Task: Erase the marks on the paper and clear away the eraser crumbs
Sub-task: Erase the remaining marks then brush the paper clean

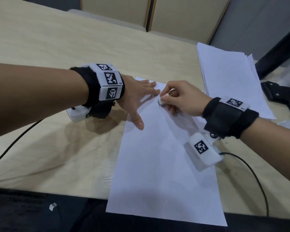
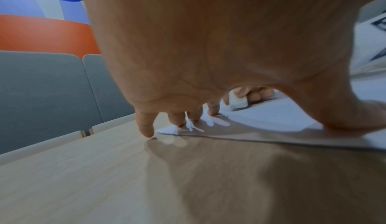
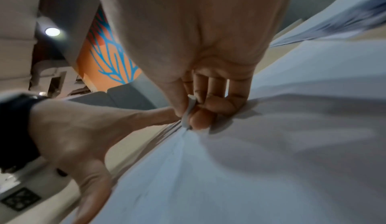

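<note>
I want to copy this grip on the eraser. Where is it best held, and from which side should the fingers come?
Hold the eraser by its two broad faces, upper part only, coming from above. It is a small flat white block, and its lower edge must stay free to touch the paper. The right hand pinches it this way between thumb and fingers; the left hand presses the sheet flat beside it.

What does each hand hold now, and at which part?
The right hand pinches the white eraser by its upper end, lower end on the paper. The left hand holds nothing; it presses flat on the paper.
</note>
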